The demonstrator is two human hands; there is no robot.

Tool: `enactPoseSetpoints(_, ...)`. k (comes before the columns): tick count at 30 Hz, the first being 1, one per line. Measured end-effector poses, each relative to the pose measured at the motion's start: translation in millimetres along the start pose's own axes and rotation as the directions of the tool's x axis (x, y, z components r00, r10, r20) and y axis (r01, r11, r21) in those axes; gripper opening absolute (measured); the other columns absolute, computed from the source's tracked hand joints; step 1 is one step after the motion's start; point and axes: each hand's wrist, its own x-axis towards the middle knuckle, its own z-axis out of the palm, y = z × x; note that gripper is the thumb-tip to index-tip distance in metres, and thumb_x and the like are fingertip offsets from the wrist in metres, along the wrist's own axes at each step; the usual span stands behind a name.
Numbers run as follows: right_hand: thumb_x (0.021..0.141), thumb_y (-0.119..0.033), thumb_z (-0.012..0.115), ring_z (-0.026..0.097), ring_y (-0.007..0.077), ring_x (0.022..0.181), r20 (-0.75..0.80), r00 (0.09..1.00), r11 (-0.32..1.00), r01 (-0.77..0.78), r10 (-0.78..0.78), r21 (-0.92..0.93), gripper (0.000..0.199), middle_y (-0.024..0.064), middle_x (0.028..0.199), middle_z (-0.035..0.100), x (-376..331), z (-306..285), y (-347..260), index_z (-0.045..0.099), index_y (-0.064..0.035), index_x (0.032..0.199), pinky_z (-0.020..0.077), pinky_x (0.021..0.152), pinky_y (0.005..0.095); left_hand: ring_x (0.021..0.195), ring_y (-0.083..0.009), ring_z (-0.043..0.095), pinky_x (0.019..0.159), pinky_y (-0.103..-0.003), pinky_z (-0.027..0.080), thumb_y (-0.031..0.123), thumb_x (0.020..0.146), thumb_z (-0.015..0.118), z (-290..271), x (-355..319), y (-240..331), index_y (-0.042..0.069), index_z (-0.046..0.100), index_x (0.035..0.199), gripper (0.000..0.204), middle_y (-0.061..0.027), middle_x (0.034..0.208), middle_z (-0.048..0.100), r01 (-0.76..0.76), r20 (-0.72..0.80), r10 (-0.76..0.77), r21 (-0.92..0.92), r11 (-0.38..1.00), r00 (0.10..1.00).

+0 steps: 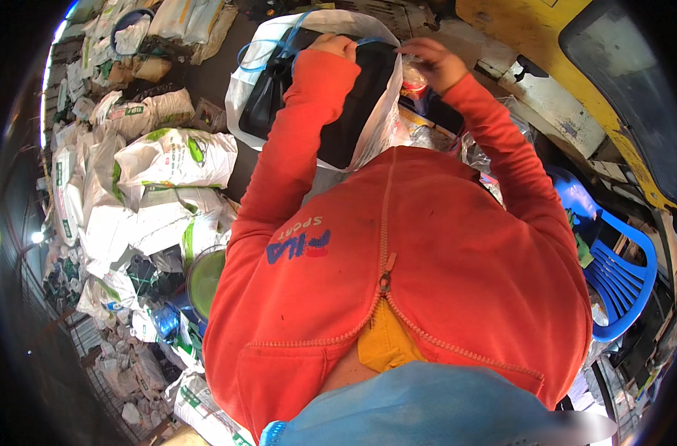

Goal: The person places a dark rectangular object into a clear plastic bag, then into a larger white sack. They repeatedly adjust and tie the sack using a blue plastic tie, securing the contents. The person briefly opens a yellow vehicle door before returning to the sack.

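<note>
A white woven sack (242,93) stands upright in front of me, its mouth wide, with black flat-sided items (364,100) inside. Blue cord (285,46) loops over its far left rim. My left hand (337,46) is closed over the sack's mouth, and a length of the cord runs from it toward the right rim. At that right rim is my right hand (436,63), fingers bent and tips pressed together; what they pinch is too small to make out. Both forearms are in red sleeves.
Many filled white sacks (178,160) lie piled to the left. A round green container (206,281) is by my left side. To the right are a blue plastic chair (627,271) and a yellow metal frame (598,97). Clear plastic wrap (513,119) lies under my right arm.
</note>
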Motion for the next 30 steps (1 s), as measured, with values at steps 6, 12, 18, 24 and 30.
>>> enactPoseSetpoints(6, 0.075, -0.009, 0.061, 0.056, 0.0269, 0.089, 0.525, 0.841, 0.905, 0.318, -0.131, -0.283, 0.017, 0.0065, 0.094, 0.056, 29, 34, 44, 0.061, -0.0102, 0.092, 0.048, 0.071, 0.0352, 0.084, -0.0262, 0.06, 0.069, -0.034, 0.05, 0.013, 0.069, 0.062, 53, -4, -12, 0.007, 0.066, 0.079, 0.012, -0.0082, 0.085, 0.062, -0.368, 0.39, 0.232, 0.321, 0.873, 0.891)
enactPoseSetpoints(12, 0.077, -0.011, 0.061, 0.058, 0.0256, 0.075, 0.405, 0.821, 0.897, 0.442, -0.403, -0.003, 0.006, 0.0054, 0.081, 0.056, 32, 32, 70, 0.059, -0.0082, 0.082, 0.0469, 0.065, 0.0343, 0.084, -0.0262, 0.062, 0.07, -0.033, 0.05, 0.013, 0.065, 0.064, 50, -2, 11, 0.009, 0.067, 0.08, 0.016, -0.0123, 0.084, 0.063, -0.42, 0.678, 0.068, 0.37, 0.829, 0.732)
enactPoseSetpoints(18, 0.075, -0.01, 0.063, 0.057, 0.0225, 0.07, 0.25, 0.839, 0.875, 0.449, -0.483, 0.183, 0.006, 0.0043, 0.076, 0.055, 29, 33, 74, 0.059, -0.0084, 0.079, 0.0459, 0.06, 0.031, 0.079, -0.0287, 0.062, 0.066, -0.037, 0.049, 0.014, 0.072, 0.057, 101, -8, 2, 0.008, 0.067, 0.079, 0.014, -0.0135, 0.083, 0.064, -0.307, 0.565, 0.011, 0.432, 0.848, 0.825)
enactPoseSetpoints(24, 0.075, -0.01, 0.064, 0.057, 0.0223, 0.069, 0.25, 0.828, 0.865, 0.47, -0.501, 0.175, 0.006, 0.0041, 0.076, 0.056, 28, 35, 77, 0.06, -0.0083, 0.079, 0.0459, 0.059, 0.0307, 0.078, -0.0308, 0.062, 0.063, -0.039, 0.048, 0.02, 0.077, 0.051, 146, -20, -34, 0.008, 0.066, 0.081, 0.02, -0.0145, 0.082, 0.064, -0.357, 0.672, 0.08, 0.284, 0.89, 0.736)
enactPoseSetpoints(30, 0.074, -0.01, 0.065, 0.058, 0.0215, 0.07, 0.264, 0.866, 0.904, 0.393, -0.425, 0.168, 0.007, 0.0041, 0.076, 0.056, 26, 40, 79, 0.061, -0.0087, 0.079, 0.0463, 0.06, 0.0301, 0.077, -0.031, 0.061, 0.065, -0.035, 0.047, 0.02, 0.074, 0.054, 90, -34, -10, 0.005, 0.063, 0.08, 0.018, -0.0151, 0.081, 0.063, 0.36, 0.604, -0.063, -0.384, 0.85, 0.795)
